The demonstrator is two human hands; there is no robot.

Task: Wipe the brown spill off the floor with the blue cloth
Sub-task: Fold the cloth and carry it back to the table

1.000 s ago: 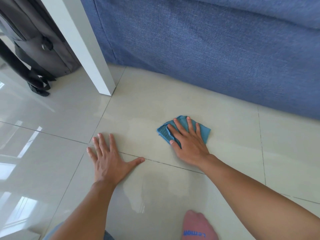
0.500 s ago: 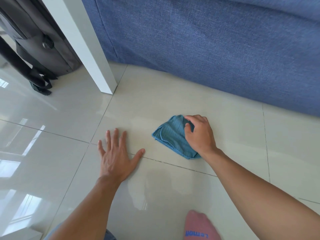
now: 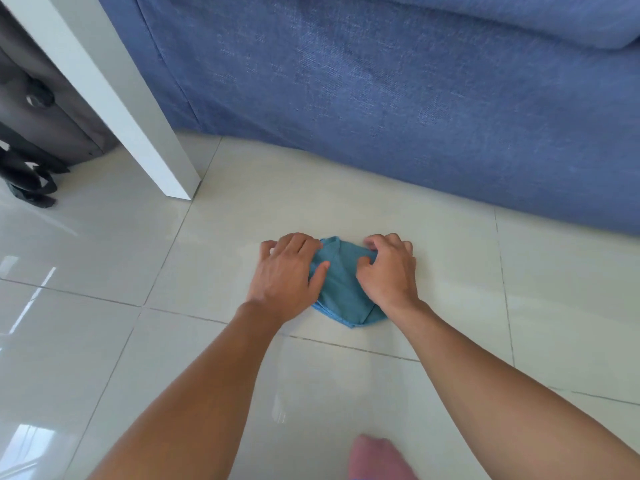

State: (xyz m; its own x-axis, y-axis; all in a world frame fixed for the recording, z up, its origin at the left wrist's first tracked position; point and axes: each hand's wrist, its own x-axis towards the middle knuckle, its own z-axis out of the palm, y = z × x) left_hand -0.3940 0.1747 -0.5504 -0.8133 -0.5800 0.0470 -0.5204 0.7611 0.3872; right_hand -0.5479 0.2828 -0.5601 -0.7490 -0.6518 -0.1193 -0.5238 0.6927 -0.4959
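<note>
No brown shows anywhere on the pale floor (image 3: 346,209) in front of the sofa (image 3: 415,98) — the wiping looks done. The blue cloth (image 3: 341,289) lies bunched there, left hand (image 3: 287,275) and right hand (image 3: 389,271) both curled on it — folding or gathering it, I'd guess.

Sofa (image 3: 415,98): blue woven fabric, its front face running across the far side, beyond both hands, meeting the tiles.
Table leg (image 3: 114,109): white, square, slanting down to the tiles, far and left of the hands, just beside the sofa's corner.
Bag (image 3: 38,126): dark grey, with black straps trailing on the tiles, behind the table leg, well left of the hands.
Pink sock (image 3: 377,459): blurred, at the near edge, between the forearms.
</note>
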